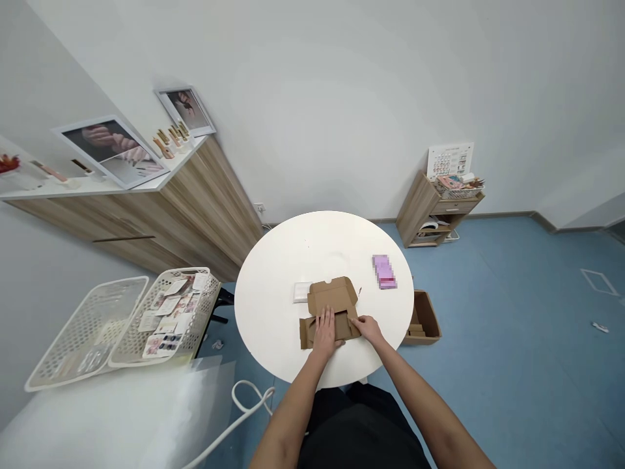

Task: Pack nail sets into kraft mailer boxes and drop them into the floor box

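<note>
One brown corrugated mailer box (329,296), part-folded, lid end pointing away, on a round white tabletop (273,306); left hand (325,332) open flat on it; right hand (366,329) at its edge, grip unclear.

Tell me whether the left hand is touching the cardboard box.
Touching: the head view shows the left hand lying flat on top of the cardboard box.

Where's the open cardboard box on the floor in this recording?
In the head view, the open cardboard box sits on the blue floor against the right edge of the round white table, just beyond the person's right hand.
</note>
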Demonstrator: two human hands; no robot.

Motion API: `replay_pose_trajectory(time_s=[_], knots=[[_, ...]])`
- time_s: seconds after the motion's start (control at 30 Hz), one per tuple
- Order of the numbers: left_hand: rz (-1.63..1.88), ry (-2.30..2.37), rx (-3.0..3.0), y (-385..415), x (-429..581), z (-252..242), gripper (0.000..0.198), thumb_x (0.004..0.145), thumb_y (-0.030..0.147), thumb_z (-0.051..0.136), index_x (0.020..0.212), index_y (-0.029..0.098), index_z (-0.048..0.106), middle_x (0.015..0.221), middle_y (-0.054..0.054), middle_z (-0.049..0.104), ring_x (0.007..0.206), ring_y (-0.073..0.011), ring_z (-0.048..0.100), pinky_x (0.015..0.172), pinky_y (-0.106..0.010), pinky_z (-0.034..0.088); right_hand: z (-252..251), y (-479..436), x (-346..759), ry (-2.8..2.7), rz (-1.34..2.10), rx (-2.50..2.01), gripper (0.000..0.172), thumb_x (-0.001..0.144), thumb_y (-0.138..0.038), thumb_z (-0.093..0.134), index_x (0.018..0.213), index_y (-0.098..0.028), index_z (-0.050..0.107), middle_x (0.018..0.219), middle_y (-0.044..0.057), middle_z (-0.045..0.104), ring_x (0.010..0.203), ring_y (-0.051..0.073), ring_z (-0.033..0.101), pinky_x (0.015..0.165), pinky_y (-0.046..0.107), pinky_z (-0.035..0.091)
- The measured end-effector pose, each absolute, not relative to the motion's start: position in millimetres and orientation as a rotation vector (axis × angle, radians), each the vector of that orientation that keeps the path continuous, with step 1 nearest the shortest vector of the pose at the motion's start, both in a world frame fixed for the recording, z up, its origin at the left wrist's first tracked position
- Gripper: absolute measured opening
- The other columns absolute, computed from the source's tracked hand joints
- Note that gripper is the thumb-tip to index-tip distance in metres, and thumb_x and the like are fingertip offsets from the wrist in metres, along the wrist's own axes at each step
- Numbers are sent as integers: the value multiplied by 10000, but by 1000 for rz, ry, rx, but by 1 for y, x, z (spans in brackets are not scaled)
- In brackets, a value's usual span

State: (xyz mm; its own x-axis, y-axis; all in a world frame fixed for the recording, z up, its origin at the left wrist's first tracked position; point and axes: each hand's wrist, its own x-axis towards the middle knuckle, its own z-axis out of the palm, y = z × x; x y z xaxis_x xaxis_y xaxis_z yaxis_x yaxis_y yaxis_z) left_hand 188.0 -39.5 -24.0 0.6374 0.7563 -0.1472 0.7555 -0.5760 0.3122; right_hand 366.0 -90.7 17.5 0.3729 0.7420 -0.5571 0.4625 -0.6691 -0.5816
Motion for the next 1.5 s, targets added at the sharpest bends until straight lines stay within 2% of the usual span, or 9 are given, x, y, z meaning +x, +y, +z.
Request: replay_pose_trajectory(time_s=[0.23, 0.47, 0.67, 0.83, 0.93, 1.03, 1.23, 1.4, 1.5], knots=[[19, 1173, 2505, -42, 188, -25, 1299, 619, 416, 790, 1518, 115, -98, 1598, -221, 42, 1472, -365, 6, 1170, -582, 125, 24, -77, 357, -1051, 1102, -2633, 240, 790, -415, 654, 901, -202, 648, 1042, 120, 698, 949, 272, 671, 701, 323, 469], [67, 1171, 2517, -44, 191, -30, 1281, 629, 424, 784, 1521, 125, -85, 1592, -233, 77, 1470, -377, 48, 1162, -605, 130, 28, -77, 348, -1216, 991, -2750, 185, 841, -202, 518, 978, -198, 642, 1055, 144, 693, 996, 278, 671, 750, 350, 479], [97, 1195, 2506, -46, 193, -34, 1294, 618, 400, 792, 1520, 132, -96, 1594, -223, 94, 1470, -372, 70, 1176, -587, 135, 30, -81, 349, -1269, 980, -2717, 205, 857, -255, 506, 1016, -181, 611, 1061, 155, 655, 993, 297, 647, 775, 383, 469], [104, 1171, 2507, -44, 199, -36, 1294, 615, 410, 786, 1520, 131, -97, 1595, -220, 91, 1468, -380, 63, 1175, -596, 129, 38, -91, 359, -1645, 587, -2474, 455, 824, -345, 574, 1230, -153, 503, 1280, 180, 534, 1196, 323, 497, 948, 436, 423], [84, 1163, 2517, -42, 206, -35, 1292, 599, 400, 799, 1524, 108, -54, 1590, -229, 112, 1469, -379, 70, 1184, -580, 118, 37, -94, 362, -2071, 542, -2209, 850, 689, -341, 737, 1425, -179, 344, 1504, 157, 353, 1399, 347, 259, 1132, 490, 229], [77, 1139, 2528, -42, 212, -33, 1275, 599, 405, 800, 1527, 99, -20, 1584, -230, 144, 1469, -376, 78, 1187, -574, 117, 30, -89, 363, -2262, 611, -2192, 1137, 569, -295, 841, 1510, -202, 211, 1587, 138, 218, 1461, 359, 98, 1175, 533, 60], [34, 985, 2552, -34, 202, -18, 1219, 631, 381, 789, 1528, 162, -7, 1594, -209, 124, 1472, -356, 79, 1178, -568, 150, 20, -78, 366, -2209, 782, -2294, 1203, 528, -250, 872, 1525, -225, 198, 1575, 155, 251, 1447, 352, 190, 1154, 536, 169], [91, 1005, 2580, -14, 154, 1, 1216, 622, 401, 803, 1528, 222, 13, 1614, -173, 21, 1473, -350, -39, 1170, -585, 132, 12, -77, 369, -2148, 840, -2291, 1193, 542, -250, 865, 1527, -248, 193, 1595, 139, 195, 1457, 349, 166, 1149, 503, 198], [67, 1156, 2544, -3, 126, 8, 1118, 661, 388, 772, 1521, 206, 80, 1610, -191, 24, 1472, -363, -24, 1153, -611, 132, 10, -78, 370, -2143, 855, -2269, 1212, 533, -234, 872, 1530, -247, 184, 1598, 130, 190, 1461, 341, 152, 1151, 482, 207]])
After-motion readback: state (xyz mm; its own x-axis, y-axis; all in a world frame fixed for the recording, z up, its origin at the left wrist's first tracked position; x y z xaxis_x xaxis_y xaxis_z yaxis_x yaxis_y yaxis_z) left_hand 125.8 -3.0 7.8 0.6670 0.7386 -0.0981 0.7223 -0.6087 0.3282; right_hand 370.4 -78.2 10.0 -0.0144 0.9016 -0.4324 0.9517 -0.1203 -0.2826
